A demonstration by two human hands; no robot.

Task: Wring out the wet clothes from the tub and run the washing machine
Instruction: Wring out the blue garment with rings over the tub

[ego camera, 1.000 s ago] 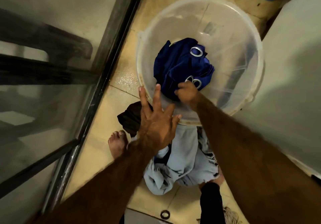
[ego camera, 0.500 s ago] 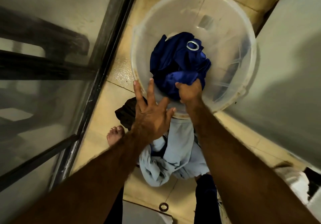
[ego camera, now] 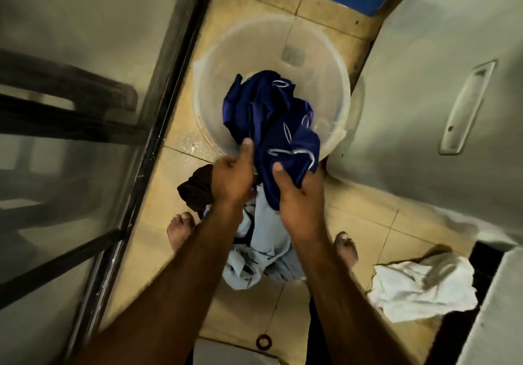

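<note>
The blue cloth (ego camera: 271, 126) is wet and heavy. Part of it is lifted over the near rim of the clear tub (ego camera: 226, 61), and the rest hangs down inside. If it is squeezed here and not over the tub, water may run onto the tile floor (ego camera: 158, 194), which already shines wet by the tub. The 2 bare feet stand right there, so a slip could happen. Drips could also fall on the pale blue clothes (ego camera: 254, 265) lying on the floor between the feet (these look done already, I think) and soak them again. The cloth has hard silver rings in it, and a tight twist could pinch a finger on one. A loose hold could let the cloth drop back and splash.

Both arms reach forward and down. The left hand (ego camera: 232, 177) grips the cloth's left side, fingers curled, thumb pointing up. The right hand (ego camera: 297, 203) holds a bunch of it from below, thumb pressed on top. The 2 hands are close together.
</note>
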